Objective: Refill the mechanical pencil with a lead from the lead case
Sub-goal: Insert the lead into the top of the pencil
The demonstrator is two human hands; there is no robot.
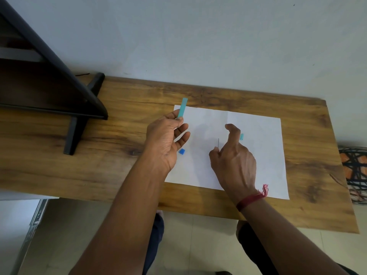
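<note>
1. Lead case [182,108]: slim, flat, teal plastic strip, raised over the far left corner of a white sheet of paper [258,155], leaning slightly to the right, top end free, lower end hidden in the grip.
2. Pinched at that lower end between thumb and forefinger of the left hand [164,139], clear of the table; remaining three fingers loosely spread, palm turned to the right.
3. Single lead [218,143]: hair-thin, dark, straight, standing almost upright above the middle of the sheet, well apart from the case.
4. Nipped at its base between the thumb and a fingertip of the right hand [234,159]; back of the hand up, forefinger crooked high above the rest, forearm crossing the near edge of the sheet.
5. Red thread band [250,199] wound round the right wrist, frayed tassel at the outer side.
6. Small teal piece [241,136] showing just behind the right fingers; mostly hidden, so impossible to tell what it is, or whether held or lying on the sheet.
7. Small blue square piece [181,151] flat on the sheet, just beside the left palm.
8. Sheet smooth, matte, with a faint fold down the centre, spread on a wooden table [99,155] of brown grain and dark knots.
9. Black angular frame [79,124] standing on the table's far left, pale plain wall [198,36] behind.
</note>
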